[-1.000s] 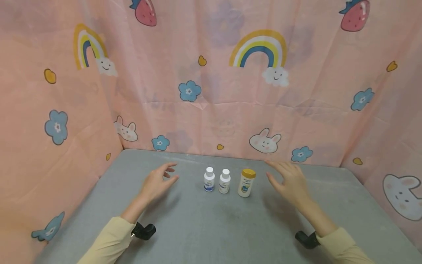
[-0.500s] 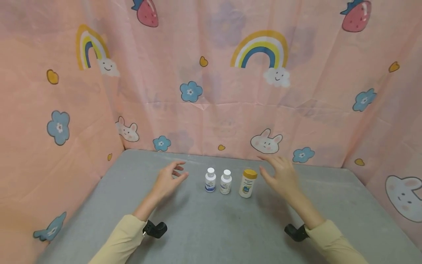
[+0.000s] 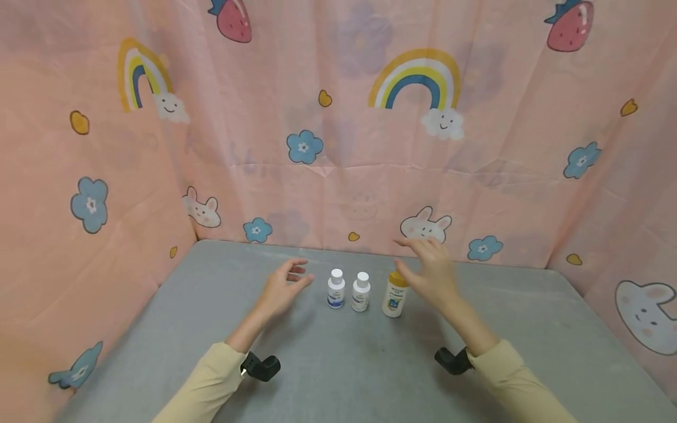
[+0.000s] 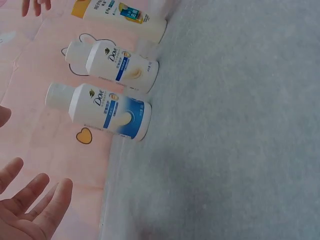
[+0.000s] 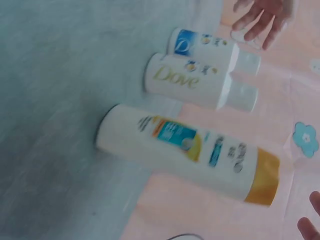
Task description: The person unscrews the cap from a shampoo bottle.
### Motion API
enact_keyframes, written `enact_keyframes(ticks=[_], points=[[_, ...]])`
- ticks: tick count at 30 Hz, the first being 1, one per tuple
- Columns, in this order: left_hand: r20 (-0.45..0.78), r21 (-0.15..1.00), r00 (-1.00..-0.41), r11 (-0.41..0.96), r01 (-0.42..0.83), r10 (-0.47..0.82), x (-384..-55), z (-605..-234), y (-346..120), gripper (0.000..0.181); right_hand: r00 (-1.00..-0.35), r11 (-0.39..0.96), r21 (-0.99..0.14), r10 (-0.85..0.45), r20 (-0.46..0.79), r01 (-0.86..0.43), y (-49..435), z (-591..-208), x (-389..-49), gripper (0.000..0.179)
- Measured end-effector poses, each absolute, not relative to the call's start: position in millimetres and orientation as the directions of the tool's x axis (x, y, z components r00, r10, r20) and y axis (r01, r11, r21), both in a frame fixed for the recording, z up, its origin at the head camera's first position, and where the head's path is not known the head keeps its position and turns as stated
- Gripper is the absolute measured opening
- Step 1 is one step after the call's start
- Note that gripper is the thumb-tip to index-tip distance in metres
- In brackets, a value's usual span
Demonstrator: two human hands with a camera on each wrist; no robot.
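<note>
Three small bottles stand upright in a row on the grey table. At the left is a white Dove bottle with a blue label (image 3: 335,290). Beside it stands a whiter Dove bottle (image 3: 361,294). The third, a cream bottle with a yellow cap (image 3: 393,298), is at the right. My left hand (image 3: 282,288) hovers left of the row, fingers spread and holding nothing. My right hand (image 3: 431,271) is above and right of the cream bottle, its thumb overlapping the yellow cap in the head view. In the right wrist view only fingertips (image 5: 309,229) of that hand show.
A pink curtain (image 3: 349,194) with rainbows, flowers and rabbits surrounds the grey table (image 3: 338,364) at the back and sides. Black wrist cameras (image 3: 262,367) sit at both cuffs of the light yellow sleeves (image 3: 203,385).
Both hands have moved inward toward the bottles, the left one to the right and the right one to the left. The bottles stand where they were.
</note>
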State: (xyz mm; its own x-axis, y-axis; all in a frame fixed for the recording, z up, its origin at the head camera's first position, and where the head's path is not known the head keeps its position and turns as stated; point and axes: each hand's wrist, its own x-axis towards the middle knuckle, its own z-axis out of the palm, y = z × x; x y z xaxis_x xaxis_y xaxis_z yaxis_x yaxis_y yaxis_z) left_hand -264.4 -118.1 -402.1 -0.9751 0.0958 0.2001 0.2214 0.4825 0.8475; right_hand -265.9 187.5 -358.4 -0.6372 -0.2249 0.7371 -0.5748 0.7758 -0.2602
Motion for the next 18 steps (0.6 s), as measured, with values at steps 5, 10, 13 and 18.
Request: enact_keyframes(ticks=[5, 10, 13, 18], points=[[0.195, 0.856, -0.976, 0.47, 0.215, 0.093, -265, -403, -111, 0.048, -0.624, 0.749, -0.267, -0.24, 0.744, -0.607, 174, -355, -268, 0.038], [0.192, 0.872, -0.977, 0.442, 0.212, 0.089, -266, -404, -106, 0.051, -0.617, 0.72, -0.287, -0.243, 0.749, -0.632, 160, -355, -268, 0.039], [0.186, 0.877, -0.978, 0.433, 0.206, 0.09, -265, -404, -102, 0.051, -0.627, 0.713, -0.299, -0.248, 0.739, -0.634, 153, -357, -268, 0.039], [0.181, 0.89, -0.98, 0.409, 0.2, 0.086, -268, -407, -99, 0.05, -0.62, 0.69, -0.303, -0.267, 0.737, -0.658, 142, -359, -271, 0.042]])
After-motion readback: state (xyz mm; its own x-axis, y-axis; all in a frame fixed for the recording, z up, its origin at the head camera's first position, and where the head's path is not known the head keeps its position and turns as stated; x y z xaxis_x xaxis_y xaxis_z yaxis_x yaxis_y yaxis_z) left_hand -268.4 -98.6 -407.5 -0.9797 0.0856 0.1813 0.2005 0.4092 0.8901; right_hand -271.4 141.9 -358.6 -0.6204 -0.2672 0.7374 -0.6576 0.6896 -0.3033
